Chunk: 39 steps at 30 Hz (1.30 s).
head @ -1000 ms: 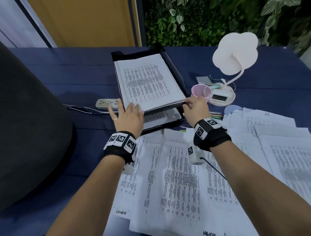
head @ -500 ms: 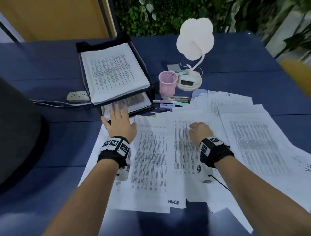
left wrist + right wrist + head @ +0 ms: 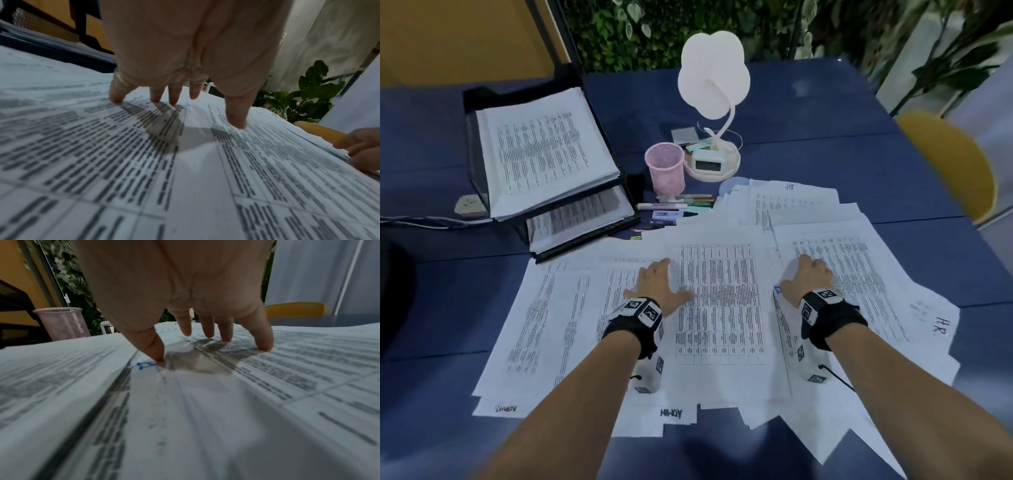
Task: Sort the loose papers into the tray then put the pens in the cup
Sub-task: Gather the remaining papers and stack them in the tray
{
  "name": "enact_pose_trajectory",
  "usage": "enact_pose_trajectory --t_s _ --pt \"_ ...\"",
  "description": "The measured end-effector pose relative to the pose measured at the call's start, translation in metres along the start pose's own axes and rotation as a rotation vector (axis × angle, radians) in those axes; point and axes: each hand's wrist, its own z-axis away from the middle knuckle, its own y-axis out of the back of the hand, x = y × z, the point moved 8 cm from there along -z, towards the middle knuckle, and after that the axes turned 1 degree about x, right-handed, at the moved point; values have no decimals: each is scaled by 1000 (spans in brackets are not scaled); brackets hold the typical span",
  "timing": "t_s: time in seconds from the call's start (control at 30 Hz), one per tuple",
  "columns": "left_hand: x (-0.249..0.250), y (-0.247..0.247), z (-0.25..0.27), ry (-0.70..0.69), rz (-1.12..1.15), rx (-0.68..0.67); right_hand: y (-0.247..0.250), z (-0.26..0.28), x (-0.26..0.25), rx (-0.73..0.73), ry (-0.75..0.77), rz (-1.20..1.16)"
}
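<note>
Papers (image 3: 722,308) lie beneath both hands' spread fingers (image 3: 117,95), fingertips pressing down.

Black wristbands (image 3: 631,329), apparently marker-tagged

An office desk — stacked paper tray (image 3: 482,178), printed sheets (image 3: 722,301), pen cup (image 3: 666,168).

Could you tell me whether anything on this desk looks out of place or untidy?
Yes. The loose papers lie fanned and overlapping at odd angles across the table, some overhanging its near edge. Several pens lie beside the pink cup, not inside it.
</note>
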Motion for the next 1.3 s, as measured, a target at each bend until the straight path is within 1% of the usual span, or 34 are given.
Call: enact_pose_trajectory --t_s 0.07,0.17,0.27,0.37,0.43,0.5,0.57,0.63,0.7,0.73,0.77,0.8,0.83,0.87,0.9,0.97,1.0,1.03,1.07,1.17,1.27,1.3 --pt "5 -6 -2 -8 15 -32 1 -4 2 -34 -2 89" --pt "10 -8 -2 -6 -78 -54 3 -9 -3 -84 38 189" --pt "13 -7 -2 0 -103 -81 5 -11 -13 -137 75 291" --pt "10 -9 -1 11 -112 -105 8 -8 -23 -143 99 353" --pt "11 -9 0 13 -109 -106 9 -5 -32 -122 140 294" --pt "14 -6 2 5 -117 -107 14 3 -47 -96 193 151" --pt "16 -4 3 1 -134 -113 12 11 -64 -109 240 1" --pt "16 -1 5 3 -145 -114 3 20 -82 -213 279 -222" --pt "18 3 5 -11 -159 -99 -8 29 -91 -395 260 -503" --pt "20 5 5 -20 -161 -87 -9 30 -91 -427 272 -520" --pt "23 8 4 -30 -165 -78 -5 26 -88 -394 293 -454" --pt "25 9 4 -39 -159 -76 2 18 -80 -305 297 -332" --pt "28 11 3 -47 -148 -72 10 8 -70 -185 275 -226" --pt "30 11 3 -48 -132 -70 16 -2 -55 -98 205 -146" --pt "31 12 4 -53 -124 -68 18 -11 -39 -50 122 -98" --pt "31 12 7 -37 -130 -69 17 -21 -8 -57 -57 -103" --pt "29 10 8 -24 -131 -72 14 -22 1 -80 -104 -149" --pt "27 9 9 -12 -127 -80 10 -25 5 -101 -109 -192" --pt "25 6 8 2 -118 -85 5 -26 3 -130 -92 -225" --pt "19 1 5 29 -122 -88 -7 -23 -18 -194 52 -270" --pt "14 -4 4 55 -131 -83 -16 -15 -35 -298 170 -355" --pt "11 -6 1 66 -100 -70 -13 -15 -37 -286 202 -356"
